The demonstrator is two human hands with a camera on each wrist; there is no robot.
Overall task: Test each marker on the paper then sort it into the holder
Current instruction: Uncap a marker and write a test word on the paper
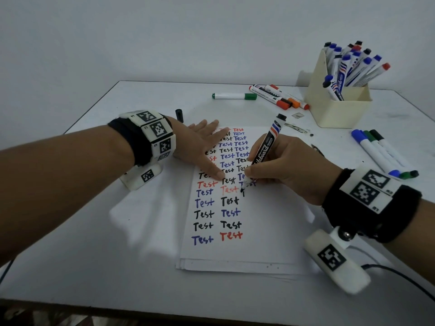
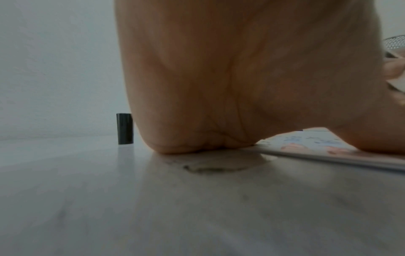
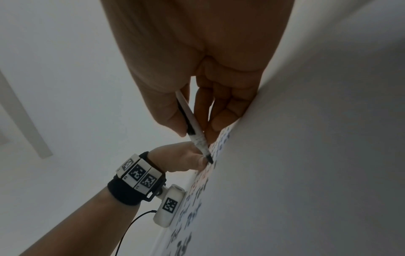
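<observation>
While the right hand pinches a black whiteboard marker with a white printed barrel between thumb and curled fingers, its black tip meets the white sheet of paper at the start of a fresh stroke. Left hand lies flat, fingers straight and spread, palm pressing the upper left part of that paper; it holds nothing. Paper carries columns of the handwritten word "Test" in black, blue and red ink and tops a thin stack of sheets. Behind the paper to the left, beside the left wrist, a short black cylindrical marker cap stands upright. Behind the paper to the right stands a cream rectangular plastic holder, packed with capped markers leaning outward. Loose markers lie between paper and holder: one green-capped, several orange-capped. Right of the paper lie three more, blue, green and black. Supporting surface is a smooth white table against a plain pale wall.
</observation>
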